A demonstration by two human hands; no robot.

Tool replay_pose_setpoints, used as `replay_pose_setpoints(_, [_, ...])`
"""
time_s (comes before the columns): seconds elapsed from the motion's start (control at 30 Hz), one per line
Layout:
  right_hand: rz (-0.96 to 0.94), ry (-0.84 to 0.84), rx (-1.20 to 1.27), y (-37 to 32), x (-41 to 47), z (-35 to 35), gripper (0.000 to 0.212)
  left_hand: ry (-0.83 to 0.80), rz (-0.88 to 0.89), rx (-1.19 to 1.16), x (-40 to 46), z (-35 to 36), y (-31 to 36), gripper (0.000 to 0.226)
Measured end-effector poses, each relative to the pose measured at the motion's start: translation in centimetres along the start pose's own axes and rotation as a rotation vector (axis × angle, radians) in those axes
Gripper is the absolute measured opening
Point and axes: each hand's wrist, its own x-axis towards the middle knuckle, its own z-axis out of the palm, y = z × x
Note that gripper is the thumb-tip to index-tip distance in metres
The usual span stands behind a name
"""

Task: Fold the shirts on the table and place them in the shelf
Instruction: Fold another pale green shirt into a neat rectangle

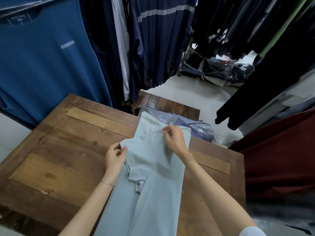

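A pale grey-blue shirt (150, 176) lies lengthwise down the middle of the wooden table (68, 150), its near end hanging over the front edge toward me. My left hand (115, 157) pinches the shirt's left edge near a fold. My right hand (173, 138) pinches a raised ridge of the fabric further up. Between the two hands the cloth is lifted and stretched.
Plastic-wrapped garments (192, 123) lie past the table's far edge on a lower wooden bench (170, 103). Hanging shirts crowd the left, a large blue one (42, 65) nearest, dark ones (153, 40) behind. A maroon garment (279, 159) hangs at right. Bagged clothes (221, 68) sit on the floor.
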Motion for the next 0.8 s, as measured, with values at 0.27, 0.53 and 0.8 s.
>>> replay_pose_setpoints(0.27, [0.116,-0.001,-0.155,2.6,1.9,-3.1,0.036,-0.208,-0.19,-0.176,-0.6,-0.8,0.4,0.036])
replay_pose_setpoints(0.53, [-0.124,0.064,-0.129,0.4,-1.6,-1.2,0.02,-0.306,-0.109,-0.036,-0.6,-1.2,0.2,0.017])
replay_pose_setpoints(0.8, [0.278,-0.242,0.527,-3.7,-5.7,0.9,0.022,-0.112,0.403,0.329,-3.6,1.7,1.8,0.021])
